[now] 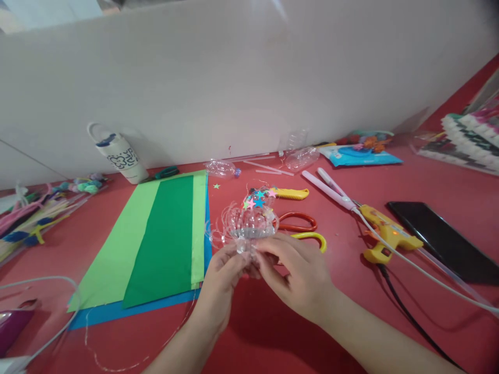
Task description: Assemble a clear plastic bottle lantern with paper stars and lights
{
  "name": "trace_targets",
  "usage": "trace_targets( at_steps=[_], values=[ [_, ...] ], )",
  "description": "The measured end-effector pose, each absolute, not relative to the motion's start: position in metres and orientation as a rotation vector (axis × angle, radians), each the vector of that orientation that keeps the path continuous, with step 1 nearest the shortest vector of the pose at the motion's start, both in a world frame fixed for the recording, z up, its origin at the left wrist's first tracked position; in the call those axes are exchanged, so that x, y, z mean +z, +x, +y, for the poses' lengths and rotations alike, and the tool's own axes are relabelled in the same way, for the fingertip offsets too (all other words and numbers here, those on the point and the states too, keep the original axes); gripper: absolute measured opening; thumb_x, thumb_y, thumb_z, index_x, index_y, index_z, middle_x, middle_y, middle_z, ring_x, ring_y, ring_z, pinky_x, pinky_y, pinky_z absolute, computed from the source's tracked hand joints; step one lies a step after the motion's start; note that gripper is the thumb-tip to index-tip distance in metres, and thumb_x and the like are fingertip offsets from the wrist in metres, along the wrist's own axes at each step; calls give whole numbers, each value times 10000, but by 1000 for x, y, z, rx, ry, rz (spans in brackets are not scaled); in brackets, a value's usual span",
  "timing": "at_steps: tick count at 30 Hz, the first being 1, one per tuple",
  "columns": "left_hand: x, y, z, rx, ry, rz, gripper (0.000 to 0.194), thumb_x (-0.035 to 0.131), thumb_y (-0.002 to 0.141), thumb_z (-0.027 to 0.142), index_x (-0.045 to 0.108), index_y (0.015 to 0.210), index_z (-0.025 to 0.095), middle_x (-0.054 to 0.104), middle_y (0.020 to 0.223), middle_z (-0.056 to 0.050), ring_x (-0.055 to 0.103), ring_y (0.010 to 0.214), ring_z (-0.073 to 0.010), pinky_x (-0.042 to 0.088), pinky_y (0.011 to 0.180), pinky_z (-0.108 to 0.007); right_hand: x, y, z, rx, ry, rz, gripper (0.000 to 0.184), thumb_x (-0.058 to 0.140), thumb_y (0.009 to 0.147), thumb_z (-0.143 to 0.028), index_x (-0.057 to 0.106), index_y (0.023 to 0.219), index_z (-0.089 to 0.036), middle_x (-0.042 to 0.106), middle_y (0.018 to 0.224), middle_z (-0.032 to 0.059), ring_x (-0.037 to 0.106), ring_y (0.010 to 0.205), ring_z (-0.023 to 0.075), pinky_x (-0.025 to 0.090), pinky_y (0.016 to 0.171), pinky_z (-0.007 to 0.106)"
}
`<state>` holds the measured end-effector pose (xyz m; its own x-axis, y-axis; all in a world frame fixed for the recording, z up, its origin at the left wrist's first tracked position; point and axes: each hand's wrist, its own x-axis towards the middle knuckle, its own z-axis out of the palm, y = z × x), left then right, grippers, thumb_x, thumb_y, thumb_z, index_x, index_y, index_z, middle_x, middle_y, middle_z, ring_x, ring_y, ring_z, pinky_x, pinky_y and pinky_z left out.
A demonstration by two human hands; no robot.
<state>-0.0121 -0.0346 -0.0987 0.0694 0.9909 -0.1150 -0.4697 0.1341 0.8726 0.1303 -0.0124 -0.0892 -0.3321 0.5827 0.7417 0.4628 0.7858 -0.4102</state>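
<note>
Between both hands is a clear plastic bottle piece (pixel 253 221) cut into curling strips, held over the front middle of the red table. My left hand (pixel 224 275) pinches its narrow lower end from the left. From the right, my right hand (pixel 296 270) pinches the same end, fingers bent and closed. Small coloured stars (pixel 257 199) show just beyond the curled strips; whether they touch the plastic I cannot tell. Scissors with red and yellow handles (pixel 312 236) lie right behind my right hand, their blades hidden. A yellow cutter (pixel 292 194) rests beyond them.
Green sheets (pixel 166 244) lie left over a blue one. A glue gun (pixel 390 234), pink hair straightener (pixel 329 188) and black phone (pixel 448 241) are right, with cables across the table. Clear bottles (pixel 222 168), glue sticks (pixel 268 167) and a white tumbler (pixel 122 158) stand near the wall.
</note>
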Motion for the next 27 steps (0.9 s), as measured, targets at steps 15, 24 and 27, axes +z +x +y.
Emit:
trace_targets(
  at_steps=[15, 24, 27],
  values=[
    [-94, -10, -32, 1239, 715, 845, 154, 552, 804, 183, 693, 747, 160, 668, 697, -28, 594, 661, -132, 437, 652, -247, -85, 129, -15, 300, -863, -1932, 142, 495, 846, -106, 564, 938, -188, 630, 729, 8, 573, 621, 110, 456, 554, 212],
    [-93, -11, -34, 1231, 761, 923, 144, 555, 795, 180, 695, 817, 155, 660, 675, -26, 552, 606, -125, 435, 599, -248, -81, 129, -14, 418, -1050, -1840, 145, 504, 838, -159, 580, 950, -210, 667, 727, -8, 611, 577, 108, 466, 505, 206],
    [-92, -11, -33, 1220, 794, 957, 134, 559, 793, 189, 686, 806, 150, 646, 662, -20, 532, 595, -118, 436, 600, -245, -80, 129, -12, 552, -1065, -1773, 126, 515, 824, -166, 596, 914, -200, 654, 683, -19, 603, 558, 101, 470, 495, 191]
  ],
)
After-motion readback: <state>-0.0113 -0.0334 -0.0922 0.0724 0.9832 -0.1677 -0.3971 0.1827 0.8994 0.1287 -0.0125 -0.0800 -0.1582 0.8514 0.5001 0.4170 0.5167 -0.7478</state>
